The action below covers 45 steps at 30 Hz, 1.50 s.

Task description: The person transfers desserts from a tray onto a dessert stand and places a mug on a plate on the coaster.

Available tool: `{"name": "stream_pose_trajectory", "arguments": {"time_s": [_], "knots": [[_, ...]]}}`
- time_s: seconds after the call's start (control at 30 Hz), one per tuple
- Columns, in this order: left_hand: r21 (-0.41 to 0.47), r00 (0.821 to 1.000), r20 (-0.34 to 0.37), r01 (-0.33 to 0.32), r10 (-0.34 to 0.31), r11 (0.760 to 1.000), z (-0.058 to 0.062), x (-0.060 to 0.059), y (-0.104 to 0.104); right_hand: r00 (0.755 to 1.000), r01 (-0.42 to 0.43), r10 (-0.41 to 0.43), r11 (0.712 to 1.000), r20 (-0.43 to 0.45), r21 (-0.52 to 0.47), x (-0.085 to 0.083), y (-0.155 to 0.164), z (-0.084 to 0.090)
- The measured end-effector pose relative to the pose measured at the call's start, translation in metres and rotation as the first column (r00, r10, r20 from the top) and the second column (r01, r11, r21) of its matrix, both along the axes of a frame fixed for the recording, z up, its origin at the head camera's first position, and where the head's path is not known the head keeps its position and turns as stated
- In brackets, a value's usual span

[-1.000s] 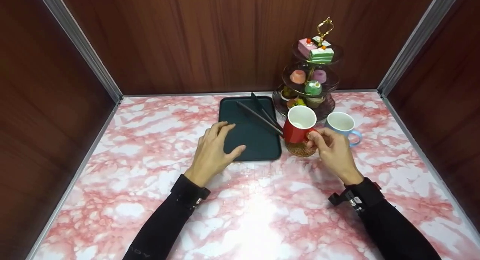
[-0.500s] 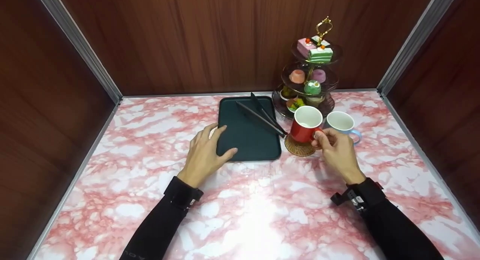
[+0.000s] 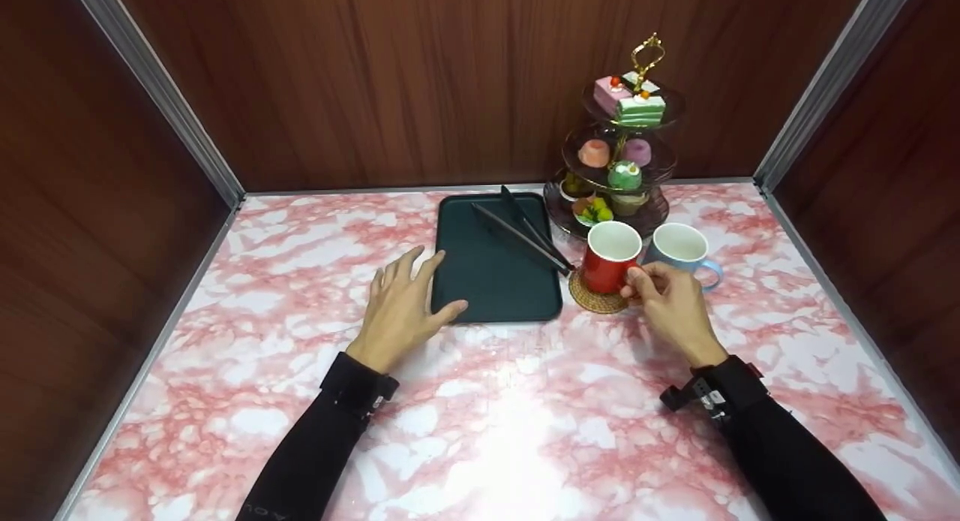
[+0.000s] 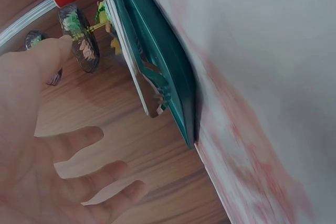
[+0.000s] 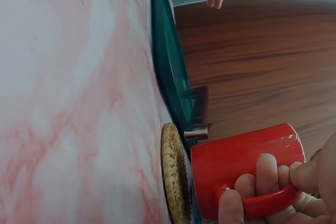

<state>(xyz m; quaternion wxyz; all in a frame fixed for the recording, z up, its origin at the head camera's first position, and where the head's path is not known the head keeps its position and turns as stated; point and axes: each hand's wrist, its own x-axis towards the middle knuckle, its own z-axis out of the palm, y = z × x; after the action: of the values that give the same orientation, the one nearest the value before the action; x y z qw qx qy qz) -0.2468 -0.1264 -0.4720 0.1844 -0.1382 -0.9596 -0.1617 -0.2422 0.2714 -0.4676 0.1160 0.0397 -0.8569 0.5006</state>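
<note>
In the head view my right hand [image 3: 676,309] grips the handle of a red mug [image 3: 611,262], white inside. The mug stands upright close over a round woven coaster [image 3: 600,299]; the right wrist view shows a thin gap between the mug's base [image 5: 199,182] and the coaster [image 5: 176,174]. My left hand [image 3: 399,305] holds nothing, fingers spread, at the left edge of a dark green tray [image 3: 495,281]. Black-and-metal tongs [image 3: 521,236] lie across the tray, their handle end over its right rim. A light blue mug [image 3: 679,247] stands just right of the red one.
Behind the mugs rises a three-tier stand [image 3: 574,168] bearing cake slices, small round sweets and tarts, topped by a gold handle [image 3: 649,54]. Wooden panels [image 3: 390,85] close off the back and sides. The tabletop [image 3: 510,416] has a pink marbled pattern.
The red mug has moved right, then down toward the coaster, in my right hand's grip. My left hand has drawn back leftward from over the tray.
</note>
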Motion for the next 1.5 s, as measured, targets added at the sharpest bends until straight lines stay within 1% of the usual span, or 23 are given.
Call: {"name": "stream_pose_trajectory", "arguments": {"time_s": [0.13,0.27,0.37,0.5,0.63,0.77,0.83,0.93,0.97,1.03,1.1,1.3,1.5], "knots": [[-0.010,1.000,0.011,-0.009,0.009,1.000,-0.001,0.000,-0.005,1.000,-0.007,0.007,1.000,0.017,-0.010,-0.006,0.004,-0.012],[-0.013,1.000,0.026,-0.015,0.015,1.000,-0.001,0.000,-0.011,1.000,-0.020,0.020,0.999,0.017,-0.031,-0.008,0.004,-0.016],[-0.014,0.999,0.034,-0.025,0.025,1.000,-0.001,0.000,-0.016,0.999,-0.028,0.030,0.998,0.031,-0.057,-0.007,0.004,-0.016],[-0.014,0.998,0.046,-0.043,0.044,0.999,-0.004,0.001,-0.023,0.998,-0.029,0.032,0.998,0.057,-0.057,-0.007,0.003,-0.016],[-0.021,0.997,0.044,-0.060,0.061,0.998,-0.006,0.002,-0.030,0.996,-0.029,0.035,0.997,0.079,-0.072,-0.007,0.003,-0.014],[-0.027,0.997,0.044,-0.069,0.070,0.997,-0.007,0.004,-0.036,0.992,-0.056,0.069,0.992,0.107,-0.112,-0.006,0.004,-0.012],[-0.024,0.996,0.049,-0.068,0.069,0.997,-0.007,0.005,-0.039,0.992,-0.065,0.072,0.995,0.101,-0.071,-0.005,0.005,-0.011],[-0.017,0.996,0.058,-0.066,0.067,0.998,-0.009,0.007,-0.044,0.997,-0.052,0.048,0.996,0.055,0.077,-0.002,0.007,-0.009],[-0.017,0.996,0.059,-0.070,0.071,0.997,-0.010,0.008,-0.045,0.999,-0.037,0.034,0.990,0.031,0.136,-0.001,0.008,-0.008],[-0.017,0.995,0.065,-0.071,0.072,0.997,-0.011,0.009,-0.047,1.000,-0.002,0.008,0.970,-0.024,0.244,0.002,0.010,-0.007],[-0.024,0.995,0.067,-0.075,0.077,0.997,-0.012,0.011,-0.050,0.997,0.024,0.000,0.951,-0.075,0.308,0.006,0.011,-0.007],[-0.023,0.994,0.069,-0.078,0.079,0.997,-0.014,0.016,-0.055,0.980,0.059,0.028,0.908,-0.199,0.414,0.016,0.016,-0.008],[-0.026,0.993,0.074,-0.086,0.088,0.996,-0.017,0.023,-0.061,0.967,0.052,0.079,0.868,-0.241,0.494,0.023,0.024,-0.011]]}}
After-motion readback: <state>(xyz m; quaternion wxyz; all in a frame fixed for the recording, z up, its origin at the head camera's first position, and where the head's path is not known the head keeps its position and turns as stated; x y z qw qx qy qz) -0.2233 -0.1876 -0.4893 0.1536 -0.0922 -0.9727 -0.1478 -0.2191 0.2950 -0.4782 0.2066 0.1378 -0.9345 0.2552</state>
